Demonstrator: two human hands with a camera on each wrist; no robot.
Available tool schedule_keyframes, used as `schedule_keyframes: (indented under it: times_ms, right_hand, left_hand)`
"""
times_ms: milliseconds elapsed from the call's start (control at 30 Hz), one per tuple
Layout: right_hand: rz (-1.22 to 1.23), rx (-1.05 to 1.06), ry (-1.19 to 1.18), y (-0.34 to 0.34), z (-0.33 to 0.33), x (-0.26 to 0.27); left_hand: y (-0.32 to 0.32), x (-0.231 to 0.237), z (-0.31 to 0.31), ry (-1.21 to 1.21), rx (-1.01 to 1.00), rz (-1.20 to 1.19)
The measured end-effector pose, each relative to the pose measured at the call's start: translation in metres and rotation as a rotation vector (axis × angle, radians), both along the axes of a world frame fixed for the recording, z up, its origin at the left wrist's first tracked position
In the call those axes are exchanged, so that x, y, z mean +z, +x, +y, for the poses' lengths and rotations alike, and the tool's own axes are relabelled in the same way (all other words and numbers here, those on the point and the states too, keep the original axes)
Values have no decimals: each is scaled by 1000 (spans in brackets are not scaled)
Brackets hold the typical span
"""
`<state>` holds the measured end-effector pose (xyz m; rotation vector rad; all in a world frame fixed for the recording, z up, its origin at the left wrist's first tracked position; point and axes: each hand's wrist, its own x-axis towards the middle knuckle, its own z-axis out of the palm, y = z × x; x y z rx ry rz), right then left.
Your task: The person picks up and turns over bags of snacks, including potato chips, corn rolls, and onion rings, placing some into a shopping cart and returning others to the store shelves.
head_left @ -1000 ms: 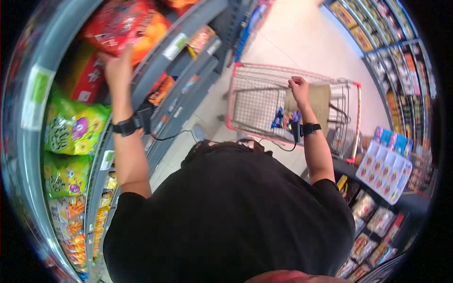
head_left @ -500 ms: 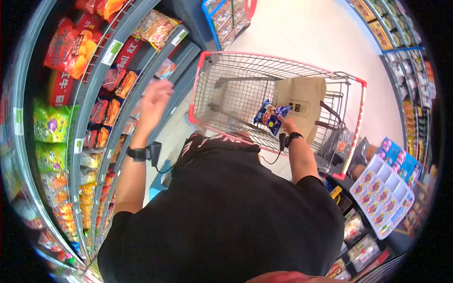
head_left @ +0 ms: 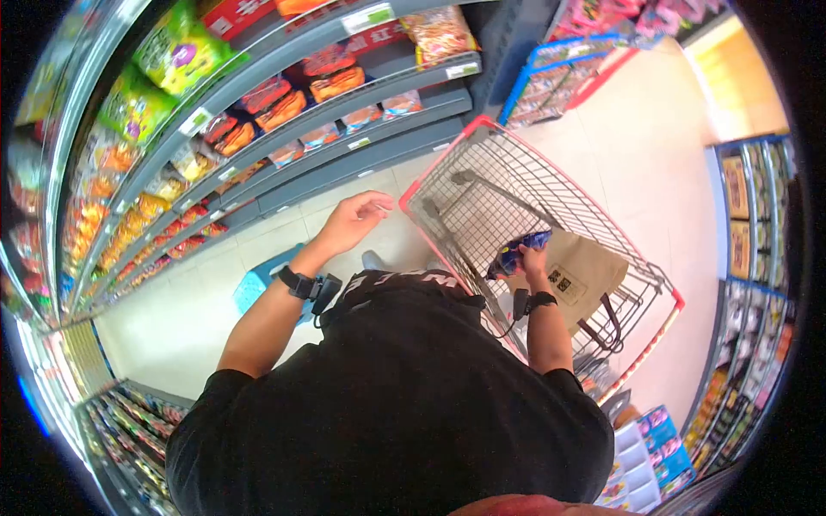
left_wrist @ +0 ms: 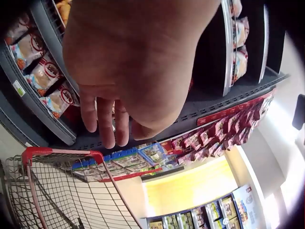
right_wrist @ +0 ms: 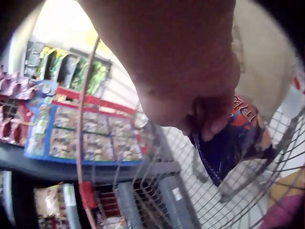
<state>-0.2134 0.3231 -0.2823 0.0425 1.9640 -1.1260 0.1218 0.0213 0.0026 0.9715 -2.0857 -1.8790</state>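
Note:
My left hand (head_left: 353,221) is held out in the air near the left corner of a red-rimmed shopping cart (head_left: 443,161), with its fingers loosely bent and nothing in them. The left wrist view shows the same hand (left_wrist: 128,81) from the palm side, fingers pointing down. Over the cart, my right hand (head_left: 533,267) pinches a dark blue snack bag (head_left: 506,258) by one edge. Orange and white print shows on the snack bag (right_wrist: 245,136) in the right wrist view. Just under and beside that hand is a tan shopping bag (head_left: 598,268) with dark handles, inside the cart.
Snack shelves (head_left: 331,142) curve along the left and front. A blue stool (head_left: 262,288) stands on the floor at my left. A blue-framed rack (head_left: 538,86) is past the cart, more shelves (head_left: 731,378) line the right, and a display tray (head_left: 632,469) is behind right.
My left hand has left the red snack bag on the shelf and swung down toward the cart. The right hand, empty before, now holds the blue snack bag. My view has turned left.

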Motion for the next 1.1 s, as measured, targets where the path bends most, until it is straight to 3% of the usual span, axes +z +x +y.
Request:
schedule_keyframes:
  times_ms: [67,200,300,433,567,667,767,900,1000,1067,1100]
  right_hand:
    - [46,147,-37,-6,-37,32]
    - [153,364,-344,34,-117,155]
    - [164,404,-506,92,-164,242]
    - [-102,434,-602,195,-211,326]
    - [-418,513,-633,288,-239,356]
    - [-501,646,-644,343,-251,365]
    - [-526,790,-706,385,-257,381]
    - [178,924,-842,400,-270,367]
    - [85,972,-795,427,-266,363]
    - [-268,1116,-736,442,-258,355]
    - [-208,1133,-714,456,-255,359]
  left_hand:
    - [16,-5,7,-8,21,6]
    - [57,-6,16,-113,37,-9]
    - [90,-2,28,-305,107,-6]
    - [126,24,35,-712,185,11]
    - [170,40,35,-925,393,18]
    - [212,33,35,-808,585,156]
    - [256,26,38,-455,735,260]
    - [313,22,39,-64,802,417]
    - [344,22,46,165,750,535]
    - [352,22,53,315,736,654]
    - [355,21,54,266,755,664]
